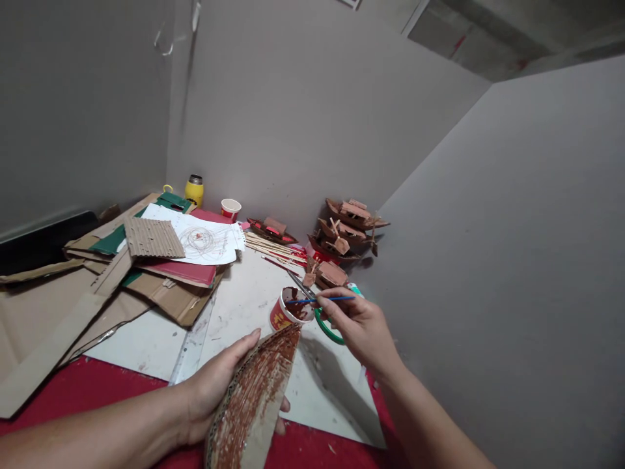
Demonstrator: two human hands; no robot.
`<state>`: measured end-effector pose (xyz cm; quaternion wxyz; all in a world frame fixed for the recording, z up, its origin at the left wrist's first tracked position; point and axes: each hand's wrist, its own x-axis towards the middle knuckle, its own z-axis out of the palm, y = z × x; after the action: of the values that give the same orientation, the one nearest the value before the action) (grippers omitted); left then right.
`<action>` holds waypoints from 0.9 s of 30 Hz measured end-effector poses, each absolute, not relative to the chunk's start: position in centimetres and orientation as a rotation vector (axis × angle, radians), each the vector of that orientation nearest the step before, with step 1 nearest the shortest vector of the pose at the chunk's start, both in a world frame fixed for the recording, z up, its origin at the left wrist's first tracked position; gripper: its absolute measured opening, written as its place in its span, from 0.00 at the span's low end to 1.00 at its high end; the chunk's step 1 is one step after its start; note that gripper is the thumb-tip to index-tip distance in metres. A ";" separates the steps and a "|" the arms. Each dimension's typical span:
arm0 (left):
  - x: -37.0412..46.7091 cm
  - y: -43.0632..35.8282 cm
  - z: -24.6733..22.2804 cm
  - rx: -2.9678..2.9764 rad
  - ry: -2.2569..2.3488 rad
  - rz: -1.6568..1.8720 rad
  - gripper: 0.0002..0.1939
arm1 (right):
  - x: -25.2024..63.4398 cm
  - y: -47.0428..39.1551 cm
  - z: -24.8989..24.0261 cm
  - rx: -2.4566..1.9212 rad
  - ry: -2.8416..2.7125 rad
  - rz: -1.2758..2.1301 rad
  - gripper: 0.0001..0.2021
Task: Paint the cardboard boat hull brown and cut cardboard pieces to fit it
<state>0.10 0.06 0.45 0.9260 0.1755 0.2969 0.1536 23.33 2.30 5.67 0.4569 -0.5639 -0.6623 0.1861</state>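
Note:
A boat-shaped cardboard piece [258,391], partly coated in brown paint, rests tilted in my left hand [209,391]. The thumb lies along its edge and fingertips show beneath its far side. My right hand [364,326] pinches a thin blue paintbrush [336,298]. The brush's tip end is over or inside a red and white paper cup [280,316], whose inner wall is smeared with dark brown paint. Just behind the brush lie scissors [329,329] with green handles, partly hidden by my right hand and the cup.
Several brown model boats [354,215] are stacked against the back wall, with another boat [273,229] to their left. Thin wooden sticks [273,247] lie in front. Cardboard sheets [185,306], drawn-on paper [215,244], a yellow bottle [194,190] and a second cup [231,208] stand left.

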 end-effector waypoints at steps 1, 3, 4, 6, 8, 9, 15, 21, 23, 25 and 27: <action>0.1 0.1 0.5 0.358 0.614 0.317 0.37 | 23.6 1.9 5.8 -1.387 -1.579 0.432 0.13; 0.1 0.1 0.5 0.361 0.633 0.314 0.37 | 24.1 1.1 5.9 -1.373 -1.440 0.379 0.14; 0.1 0.1 0.5 0.367 0.641 0.313 0.37 | 24.3 0.7 5.9 -1.363 -1.361 0.355 0.14; 0.1 0.2 0.4 0.378 0.643 0.319 0.38 | 24.7 -0.1 5.6 -1.343 -1.215 0.320 0.16; 0.1 0.4 0.3 0.382 0.638 0.338 0.38 | 24.9 -0.8 5.2 -1.328 -1.106 0.302 0.16; 0.0 0.5 0.2 0.381 0.638 0.344 0.38 | 24.9 -1.2 5.0 -1.317 -1.063 0.302 0.16; -0.2 0.7 0.1 0.397 0.615 0.330 0.39 | 23.5 -3.9 4.1 -1.197 -1.020 0.506 0.12; -0.1 0.6 0.4 0.394 0.607 0.324 0.39 | 20.9 -5.6 3.1 -1.094 -1.117 0.663 0.06; -0.1 0.5 0.4 0.407 0.612 0.320 0.40 | 20.4 -5.7 2.8 -1.103 -1.151 0.679 0.04; -0.1 0.5 0.3 0.414 0.618 0.316 0.40 | 20.1 -5.7 2.5 -1.096 -1.172 0.697 0.04; -0.1 0.5 0.2 0.419 0.611 0.313 0.40 | 19.7 -5.6 2.3 -1.079 -1.177 0.724 0.03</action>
<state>-0.07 0.53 0.22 0.9202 0.2038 0.2974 0.1525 19.72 -5.62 2.31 0.6398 -0.4729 -0.5161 0.3173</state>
